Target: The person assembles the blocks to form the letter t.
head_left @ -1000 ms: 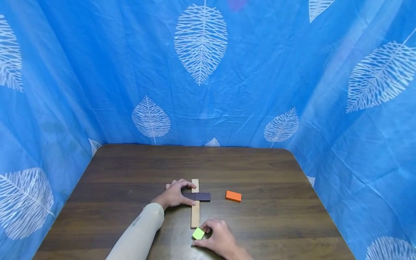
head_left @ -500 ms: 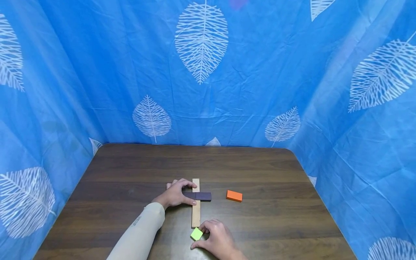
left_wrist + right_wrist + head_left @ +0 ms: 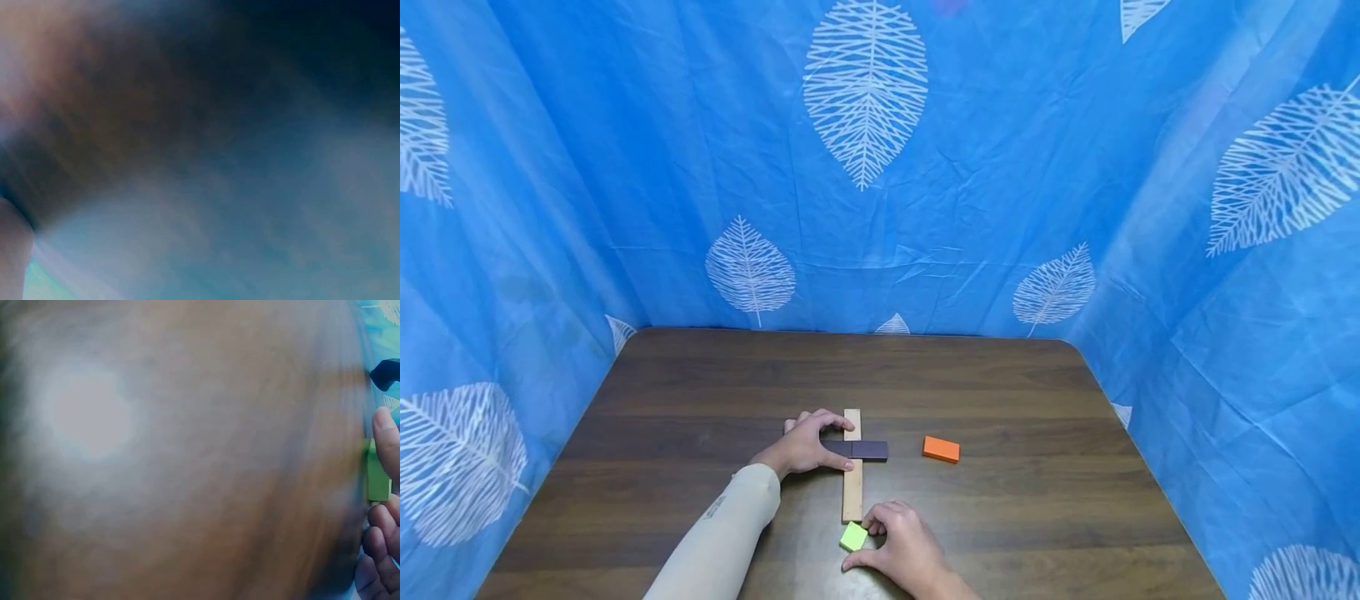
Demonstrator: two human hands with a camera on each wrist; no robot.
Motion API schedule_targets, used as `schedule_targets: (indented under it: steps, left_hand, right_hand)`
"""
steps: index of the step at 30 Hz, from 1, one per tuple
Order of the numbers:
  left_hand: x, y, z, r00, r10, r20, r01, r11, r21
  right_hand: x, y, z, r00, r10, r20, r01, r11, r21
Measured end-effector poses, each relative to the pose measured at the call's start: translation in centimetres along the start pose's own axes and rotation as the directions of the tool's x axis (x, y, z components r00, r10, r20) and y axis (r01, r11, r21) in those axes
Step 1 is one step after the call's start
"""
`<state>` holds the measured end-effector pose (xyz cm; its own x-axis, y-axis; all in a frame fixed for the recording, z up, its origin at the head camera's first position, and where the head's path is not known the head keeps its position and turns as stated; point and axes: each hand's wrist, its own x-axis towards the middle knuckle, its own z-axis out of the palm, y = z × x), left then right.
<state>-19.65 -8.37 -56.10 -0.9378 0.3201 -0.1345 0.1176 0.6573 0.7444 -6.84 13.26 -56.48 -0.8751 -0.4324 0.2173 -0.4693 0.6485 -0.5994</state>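
In the head view a pale wooden strip lies lengthwise on the table. Dark purple-brown blocks cross it end to end, their left part beneath my left hand. That hand spreads over the crossing, index fingertip and thumb on the strip either side of the dark row. A lime-green block sits at the strip's near end, one corner toward it. My right hand is just right of the green block, index fingertip by its corner, thumb spread apart below. The right wrist view catches the green block between thumb and fingers.
An orange block lies on the table to the right of the dark row. The brown wood-grain table is enclosed at the back and sides by a blue leaf-print curtain. The left wrist view is mostly blurred.
The green block has shifted slightly left toward the strip's near end and turned a little. My right thumb has come away from it. The left hand has stayed on the strip.
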Motion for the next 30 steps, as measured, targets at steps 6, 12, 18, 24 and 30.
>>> schedule_targets:
  steps: [6,12,18,24,30]
  left_hand:
    - [0.0,0.0,0.0,1.0,0.003,0.001,-0.003,1.0,0.018]
    - [0.0,0.2,0.0,1.0,0.01,0.018,-0.01,1.0,0.006]
    - [0.3,0.1,0.0,0.999,0.032,0.028,-0.032,0.999,-0.029]
    - [0.4,-0.1,-0.1,0.999,0.024,0.025,-0.024,0.999,-0.025]
    - [0.1,-0.1,-0.2,1.0,0.001,0.026,-0.001,1.0,-0.011]
  right_hand:
    - [0.0,-0.1,0.0,1.0,0.0,0.005,0.0,1.0,0.009]
    - [0.0,1.0,-0.8,0.993,0.016,-0.114,-0.015,1.0,0.008]
    - [1.4,4.3,-4.0,0.959,0.064,-0.276,-0.116,0.978,-0.176]
    - [2.9,7.3,-7.1,0.925,0.272,-0.264,-0.311,0.943,-0.118]
    - [3.4,8.5,-7.6,0.888,0.416,-0.195,-0.426,0.904,-0.012]
